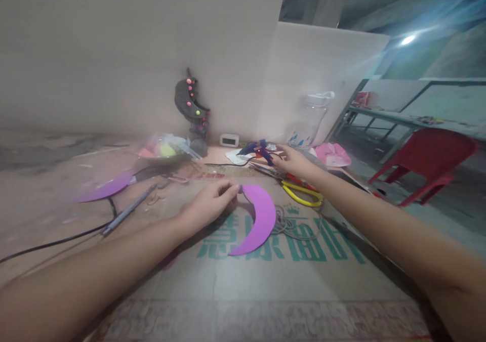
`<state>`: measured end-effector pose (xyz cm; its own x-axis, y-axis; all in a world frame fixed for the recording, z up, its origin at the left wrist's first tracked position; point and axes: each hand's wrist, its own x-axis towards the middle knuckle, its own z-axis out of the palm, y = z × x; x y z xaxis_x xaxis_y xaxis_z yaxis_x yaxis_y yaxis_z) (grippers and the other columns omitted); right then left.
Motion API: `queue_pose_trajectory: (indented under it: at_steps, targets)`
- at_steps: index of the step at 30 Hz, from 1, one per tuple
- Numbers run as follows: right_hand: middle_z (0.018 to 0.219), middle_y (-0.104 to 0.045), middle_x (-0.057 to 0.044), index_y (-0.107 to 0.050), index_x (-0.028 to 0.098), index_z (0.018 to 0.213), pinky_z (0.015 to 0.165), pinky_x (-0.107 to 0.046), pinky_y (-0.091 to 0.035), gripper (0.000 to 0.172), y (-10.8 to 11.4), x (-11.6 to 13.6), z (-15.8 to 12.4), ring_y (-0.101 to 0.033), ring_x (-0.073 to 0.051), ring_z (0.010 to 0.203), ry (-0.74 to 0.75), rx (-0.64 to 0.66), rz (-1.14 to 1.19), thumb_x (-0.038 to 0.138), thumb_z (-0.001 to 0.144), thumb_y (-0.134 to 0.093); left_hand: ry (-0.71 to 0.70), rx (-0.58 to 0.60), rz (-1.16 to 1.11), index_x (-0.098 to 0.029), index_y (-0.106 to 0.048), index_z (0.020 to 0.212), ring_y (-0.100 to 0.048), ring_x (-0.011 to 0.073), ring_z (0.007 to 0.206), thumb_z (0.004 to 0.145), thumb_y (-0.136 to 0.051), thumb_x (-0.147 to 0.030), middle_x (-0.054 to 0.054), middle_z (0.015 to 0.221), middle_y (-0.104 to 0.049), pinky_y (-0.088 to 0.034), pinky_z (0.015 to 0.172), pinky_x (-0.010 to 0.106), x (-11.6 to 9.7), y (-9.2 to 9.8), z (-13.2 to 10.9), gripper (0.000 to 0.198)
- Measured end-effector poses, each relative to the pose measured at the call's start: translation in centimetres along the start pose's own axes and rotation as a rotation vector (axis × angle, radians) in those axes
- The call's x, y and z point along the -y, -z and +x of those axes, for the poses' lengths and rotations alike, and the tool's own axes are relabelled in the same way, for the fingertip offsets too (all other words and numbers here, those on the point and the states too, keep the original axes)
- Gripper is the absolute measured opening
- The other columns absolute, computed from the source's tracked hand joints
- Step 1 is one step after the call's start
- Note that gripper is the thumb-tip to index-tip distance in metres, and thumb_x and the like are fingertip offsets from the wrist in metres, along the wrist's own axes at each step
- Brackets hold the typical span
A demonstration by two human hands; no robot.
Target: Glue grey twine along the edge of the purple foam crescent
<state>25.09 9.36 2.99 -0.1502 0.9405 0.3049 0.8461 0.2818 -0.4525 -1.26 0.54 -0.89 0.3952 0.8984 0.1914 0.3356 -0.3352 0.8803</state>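
My left hand [216, 198] pinches the upper tip of a purple crescent-shaped cutout [266, 215], which hangs over the cardboard. A short piece of grey cord shows by that tip. Farther back on the right, my right hand [290, 161] reaches to the handle end of a dark blue glue gun [260, 150], its fingers apart; whether they touch it is hard to see. Just in front of that hand lie scissors with yellow handles [304, 194]. Loose grey cord [284, 223] is coiled on the cardboard behind the crescent.
Printed cardboard [235, 286] covers the work surface. To the left are another purple piece [108, 187], a grey pen-like tool [129, 210] and a blurred bowl [161, 155]. A decorated dark crescent [184, 101] hangs at the wall. A clear bottle [309, 122] and red chair [429, 155] are right.
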Motion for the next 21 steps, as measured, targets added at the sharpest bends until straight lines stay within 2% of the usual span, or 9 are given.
queue_pose_trajectory:
  at_steps: [5,8,10,15,19,21]
  targets:
    - [0.106,-0.070,-0.010,-0.062,0.015,0.114,0.081,-0.029,-0.048,0.043,-2.2,0.0,4.3,-0.065,-0.022,0.093,-0.044,0.066,-0.013,0.035,0.076,-0.067,0.022,-0.005,0.005,-0.017,-0.053,0.072,-0.051,0.0120,0.058,0.090,-0.043,-0.047,-0.002,0.062,-0.054,-0.038,0.056,0.022,0.1,0.0,0.0,0.036]
    - [0.085,-0.072,-0.008,-0.067,0.014,0.101,0.068,-0.026,-0.048,0.036,-3.3,0.2,5.2,-0.066,-0.021,0.076,-0.087,0.093,-0.013,0.035,0.072,-0.070,-0.005,-0.007,0.004,-0.017,-0.054,0.073,-0.052,0.0128,0.060,0.090,-0.043,-0.047,-0.001,0.063,-0.055,-0.039,0.057,0.023,0.2,0.0,0.0,0.037]
    - [0.076,-0.071,-0.007,-0.067,0.013,0.098,0.061,-0.025,-0.046,0.032,-3.5,0.3,5.3,-0.064,-0.020,0.068,-0.114,0.080,-0.008,0.031,0.072,-0.069,-0.018,-0.008,0.011,-0.017,-0.055,0.074,-0.053,0.0130,0.062,0.089,-0.044,-0.048,-0.001,0.064,-0.056,-0.039,0.058,0.023,0.3,0.0,0.0,0.036]
    - [0.076,-0.071,-0.011,-0.067,0.010,0.085,0.058,-0.024,-0.045,0.018,-2.0,1.1,4.4,-0.064,-0.017,0.066,-0.148,0.021,0.068,0.026,0.079,-0.059,0.027,0.004,-0.005,-0.018,-0.056,0.080,-0.054,0.0136,0.060,0.088,-0.045,-0.050,-0.001,0.067,-0.059,-0.039,0.055,0.023,0.4,0.1,0.0,0.035]
    - [0.076,-0.071,-0.011,-0.064,0.013,0.077,0.058,-0.024,-0.049,0.027,0.4,2.5,1.7,-0.065,-0.016,0.063,-0.113,0.032,0.171,0.036,0.085,-0.054,0.018,-0.012,-0.024,-0.018,-0.051,0.071,-0.047,0.0115,0.054,0.089,-0.042,-0.049,-0.002,0.060,-0.052,-0.035,0.050,0.022,0.4,0.0,0.1,0.038]
    - [0.078,-0.072,-0.011,-0.064,0.014,0.073,0.067,-0.026,-0.052,0.026,1.4,3.1,-0.5,-0.067,-0.017,0.068,-0.073,0.017,0.271,0.035,0.085,-0.055,0.031,-0.008,-0.046,-0.018,-0.048,0.070,-0.045,0.0109,0.051,0.090,-0.040,-0.049,-0.003,0.058,-0.049,-0.033,0.048,0.022,0.4,0.0,0.1,0.038]
